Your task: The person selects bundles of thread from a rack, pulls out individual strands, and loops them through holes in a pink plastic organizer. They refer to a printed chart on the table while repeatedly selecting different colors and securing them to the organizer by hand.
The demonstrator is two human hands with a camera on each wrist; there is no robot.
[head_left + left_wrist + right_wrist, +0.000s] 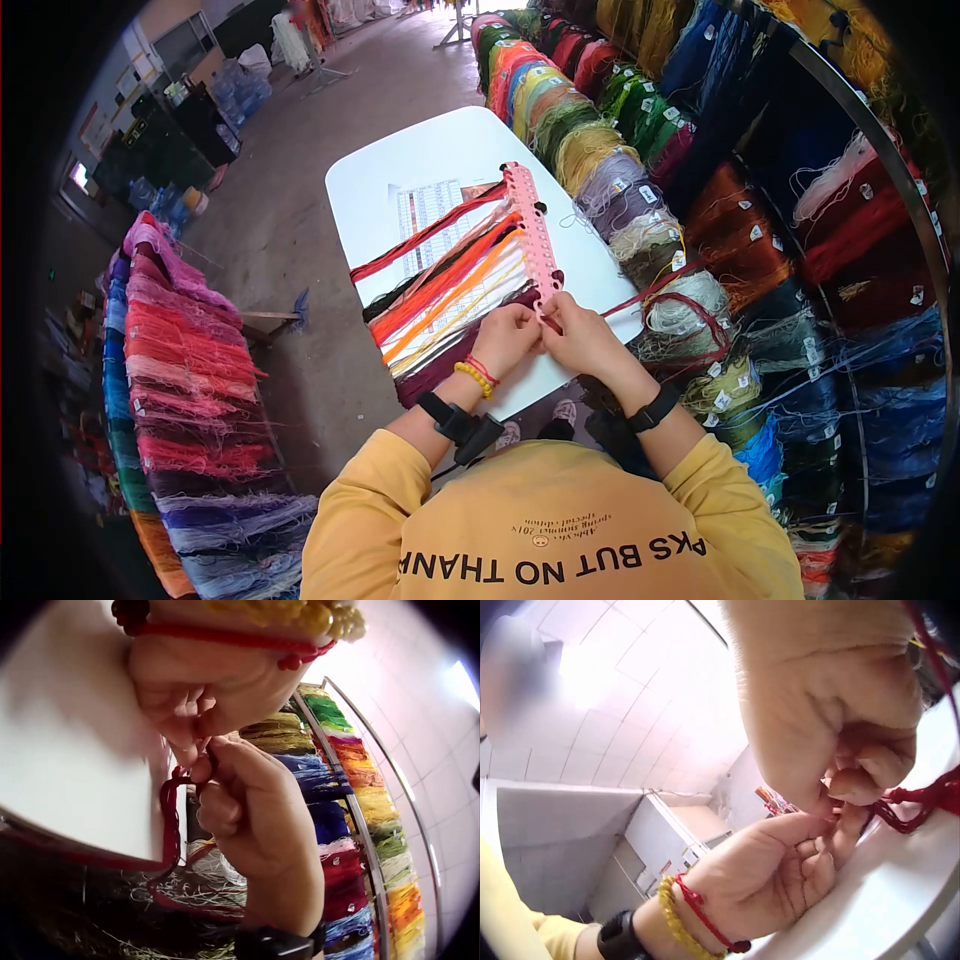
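Note:
A pink strip with a row of holes (533,230) lies on the white tabletop, with floss of several colours fastened along it and spread leftward. At its near end, my left hand (507,337) and right hand (585,340) meet fingertip to fingertip. Dark red thread (172,817) runs out from between the fingers in the left wrist view. My right hand pinches it with thumb and index finger, and my left fingertips pinch it close alongside. In the right wrist view, the thread (900,817) hangs in loops beside the fingers; the strip's end is mostly hidden there.
A printed chart (425,225) lies under the floss on the white table (400,165). Racks of coloured skeins (640,220) stand close on the right, the dark red thread trailing across them. Another rack of pink and purple skeins (195,370) stands on the left.

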